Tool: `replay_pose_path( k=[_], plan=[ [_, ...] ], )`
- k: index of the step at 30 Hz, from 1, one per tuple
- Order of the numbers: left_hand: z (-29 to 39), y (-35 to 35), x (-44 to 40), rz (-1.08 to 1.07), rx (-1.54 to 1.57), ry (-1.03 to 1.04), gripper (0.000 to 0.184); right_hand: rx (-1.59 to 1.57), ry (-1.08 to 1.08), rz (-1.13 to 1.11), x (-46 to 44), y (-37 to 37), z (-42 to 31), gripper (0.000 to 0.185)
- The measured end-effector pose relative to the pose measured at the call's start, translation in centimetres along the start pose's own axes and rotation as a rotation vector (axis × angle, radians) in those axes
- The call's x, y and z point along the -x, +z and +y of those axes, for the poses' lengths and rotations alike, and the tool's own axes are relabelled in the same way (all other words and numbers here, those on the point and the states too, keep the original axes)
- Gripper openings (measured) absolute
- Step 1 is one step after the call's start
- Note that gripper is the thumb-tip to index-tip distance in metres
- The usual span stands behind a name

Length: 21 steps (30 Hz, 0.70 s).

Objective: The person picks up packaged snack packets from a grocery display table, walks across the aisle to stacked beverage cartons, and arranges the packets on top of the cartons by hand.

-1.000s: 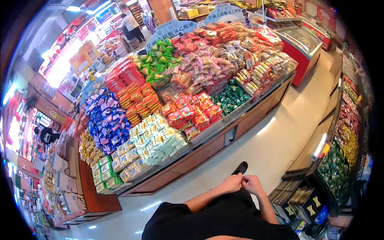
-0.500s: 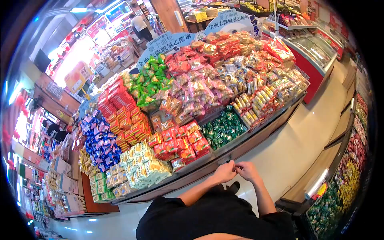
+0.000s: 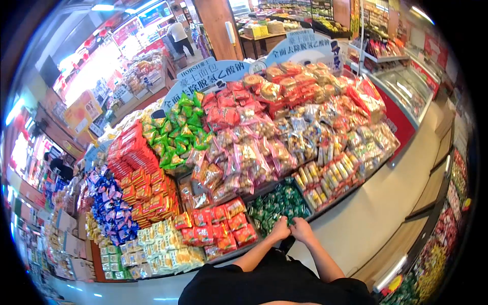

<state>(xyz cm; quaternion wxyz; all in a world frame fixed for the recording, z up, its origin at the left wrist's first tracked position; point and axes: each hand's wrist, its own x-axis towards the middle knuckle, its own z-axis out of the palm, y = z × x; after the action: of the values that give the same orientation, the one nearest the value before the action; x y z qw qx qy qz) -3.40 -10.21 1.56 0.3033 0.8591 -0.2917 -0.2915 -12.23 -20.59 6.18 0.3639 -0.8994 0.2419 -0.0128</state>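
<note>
My left hand (image 3: 279, 231) and my right hand (image 3: 302, 230) meet in front of me with fingers closed and fingertips together. Whatever is pinched between them is too small to make out. Just beyond the fingers lies a bin of dark green wrapped candies (image 3: 277, 202), at the near edge of the display. To the left of the hands sit red snack packets (image 3: 216, 226), and pale cream packets (image 3: 168, 244) lie farther left. Yellow and red snack packs (image 3: 330, 178) fill the section to the right of the green candies.
Pink-trimmed bags (image 3: 249, 157) and green triangular packets (image 3: 180, 132) are heaped behind. Blue-wrapped sweets (image 3: 109, 206) cover the left end. A red-sided freezer (image 3: 399, 109) stands back right, and a candy shelf (image 3: 406, 239) borders the aisle. A person (image 3: 179, 36) stands far off.
My view has shifted closer to the display. Both hands, still together, have come from in front of its edge to overlap the green candy bin in view.
</note>
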Motion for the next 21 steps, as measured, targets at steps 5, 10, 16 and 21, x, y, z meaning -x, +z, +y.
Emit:
replay_pose_path(
  k=[5,10,16,21],
  plan=[
    [-0.5,0.3,-6.5,-0.002,0.055,-0.091,0.072,0.083,0.018,0.023,-6.6,1.2,2.3,0.042],
    [-0.3,0.3,-9.5,-0.017,0.114,-0.179,0.059,0.046,0.049,0.086,-10.4,2.6,3.9,0.045],
    [-0.5,-0.4,-11.5,0.093,0.2,-0.258,0.055,-0.07,0.25,0.094,-12.3,2.9,4.0,0.046],
    [-0.5,-0.6,-13.2,0.066,0.233,-0.241,0.052,-0.09,0.307,0.162,-13.9,2.0,3.5,0.042]
  ],
)
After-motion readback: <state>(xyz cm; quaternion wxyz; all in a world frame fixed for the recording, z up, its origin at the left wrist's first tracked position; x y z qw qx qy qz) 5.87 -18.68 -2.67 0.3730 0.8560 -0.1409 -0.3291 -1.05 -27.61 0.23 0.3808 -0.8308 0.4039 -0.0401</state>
